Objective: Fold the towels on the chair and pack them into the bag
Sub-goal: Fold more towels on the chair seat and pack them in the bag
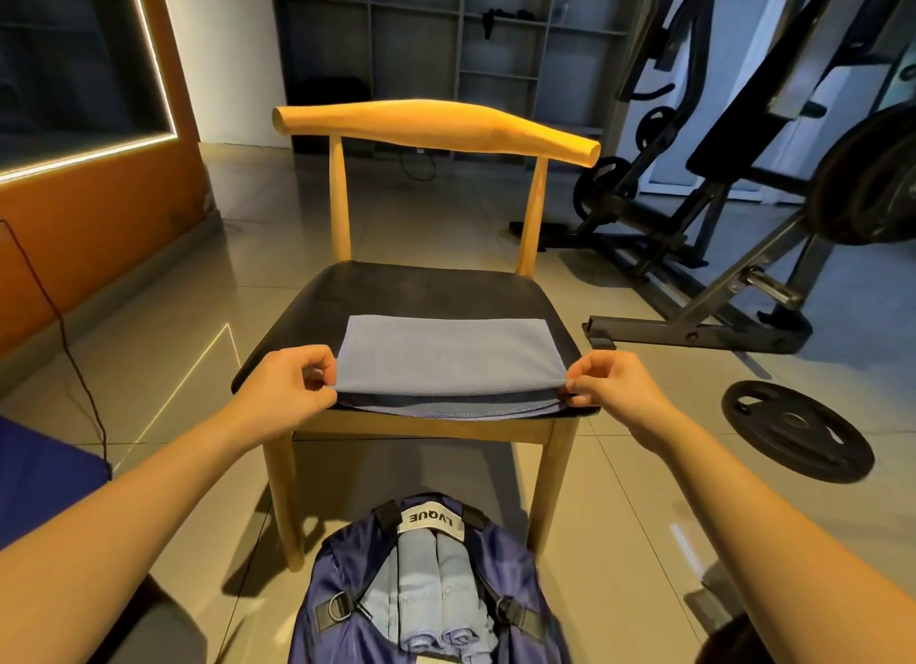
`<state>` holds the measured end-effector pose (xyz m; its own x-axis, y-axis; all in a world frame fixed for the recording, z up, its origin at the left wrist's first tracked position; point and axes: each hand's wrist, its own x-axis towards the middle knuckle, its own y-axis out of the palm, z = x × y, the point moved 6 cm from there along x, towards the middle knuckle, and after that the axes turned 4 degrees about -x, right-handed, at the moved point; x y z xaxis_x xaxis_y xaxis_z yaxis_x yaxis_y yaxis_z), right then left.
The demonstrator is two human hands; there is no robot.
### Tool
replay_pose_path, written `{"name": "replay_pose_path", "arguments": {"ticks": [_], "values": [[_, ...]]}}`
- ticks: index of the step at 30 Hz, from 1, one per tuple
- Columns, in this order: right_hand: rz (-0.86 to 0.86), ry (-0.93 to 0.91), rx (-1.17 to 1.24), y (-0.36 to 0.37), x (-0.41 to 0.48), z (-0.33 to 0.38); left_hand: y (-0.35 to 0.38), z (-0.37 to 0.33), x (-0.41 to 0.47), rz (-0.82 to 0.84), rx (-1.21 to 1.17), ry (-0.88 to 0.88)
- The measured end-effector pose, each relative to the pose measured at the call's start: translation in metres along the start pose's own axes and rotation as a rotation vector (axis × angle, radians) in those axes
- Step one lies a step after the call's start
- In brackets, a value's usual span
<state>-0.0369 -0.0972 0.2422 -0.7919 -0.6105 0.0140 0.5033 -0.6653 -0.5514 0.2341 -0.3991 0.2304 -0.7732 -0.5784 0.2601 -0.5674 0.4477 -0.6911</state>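
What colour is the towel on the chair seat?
Plain light blue-grey towel, no pattern; the head view shows it best.

Folded blue towel (448, 353) on chair (396, 286); rolled towels (436, 594) fill bag (337, 609).

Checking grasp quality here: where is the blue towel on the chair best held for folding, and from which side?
By its two near corners, one hand each, coming from the front. The towel lies wide across the seat with its near edge at the front; the left hand and right hand pinch those corners, which should keep the edge straight.
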Motion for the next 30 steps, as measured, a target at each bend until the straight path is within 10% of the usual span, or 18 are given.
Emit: {"name": "replay_pose_path", "arguments": {"ticks": [14,20,30], "values": [[-0.073,0.141,-0.194,0.0,0.011,-0.007,0.01,0.007,0.019,-0.03,-0.068,-0.321],[-0.254,0.06,-0.245,0.002,0.048,0.015,-0.007,-0.022,0.065,-0.209,0.236,-0.095],[-0.063,0.267,-0.11,0.028,0.104,0.019,0.028,0.001,0.134,0.309,0.075,-0.328]]}}
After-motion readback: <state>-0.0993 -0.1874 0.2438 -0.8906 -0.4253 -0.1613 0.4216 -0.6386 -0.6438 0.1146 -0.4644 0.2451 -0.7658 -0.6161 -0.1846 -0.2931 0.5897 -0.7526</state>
